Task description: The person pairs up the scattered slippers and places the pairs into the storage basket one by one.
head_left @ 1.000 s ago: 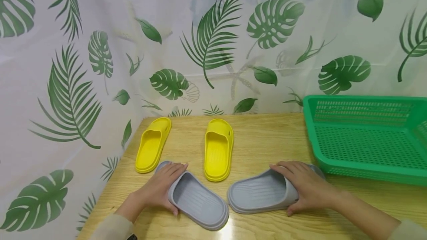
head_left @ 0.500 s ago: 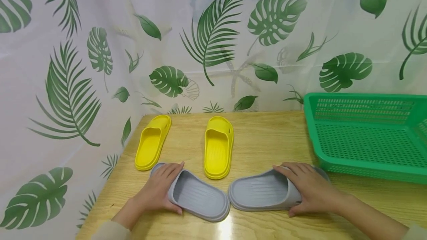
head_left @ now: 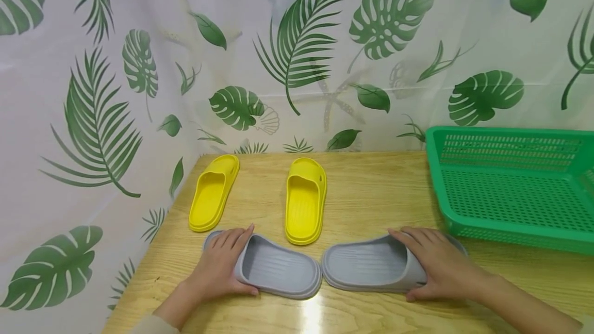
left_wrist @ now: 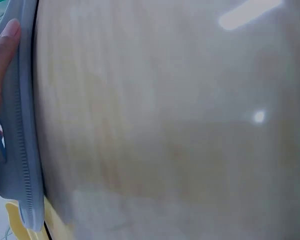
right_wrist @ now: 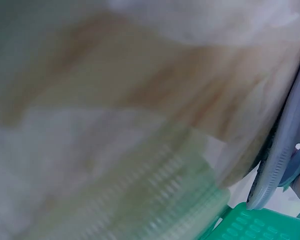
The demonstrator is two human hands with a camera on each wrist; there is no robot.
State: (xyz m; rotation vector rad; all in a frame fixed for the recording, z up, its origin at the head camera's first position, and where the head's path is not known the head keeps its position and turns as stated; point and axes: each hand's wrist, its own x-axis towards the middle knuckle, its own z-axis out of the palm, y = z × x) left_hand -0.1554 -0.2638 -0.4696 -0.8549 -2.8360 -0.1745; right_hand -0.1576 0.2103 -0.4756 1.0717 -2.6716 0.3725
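Note:
Two grey slide slippers lie heel to heel along the front of the table in the head view. My left hand (head_left: 221, 262) grips the left grey slipper (head_left: 283, 269) over its strap, thumb along the near side and fingers across the top. The right grey slipper (head_left: 364, 264) is gripped the same way by my right hand (head_left: 438, 264), its toe pointing right. In the left wrist view the left slipper's sole edge (left_wrist: 27, 125) stands against the wood. The right wrist view catches the other slipper's edge (right_wrist: 282, 145).
A yellow slipper (head_left: 303, 210) sits behind the gap between the grey pair, with a second yellow slipper (head_left: 207, 200) at the back left. The green basket (head_left: 441, 189) stands at the right, close behind my right hand. A leaf-patterned cloth (head_left: 185, 117) hangs behind and left of the wooden table (head_left: 371, 195).
The left grey slipper has swung from a slant to nearly level, its heel moving away from me. The right one has shifted slightly right. Both hands keep their grip, and the view has tilted down slightly.

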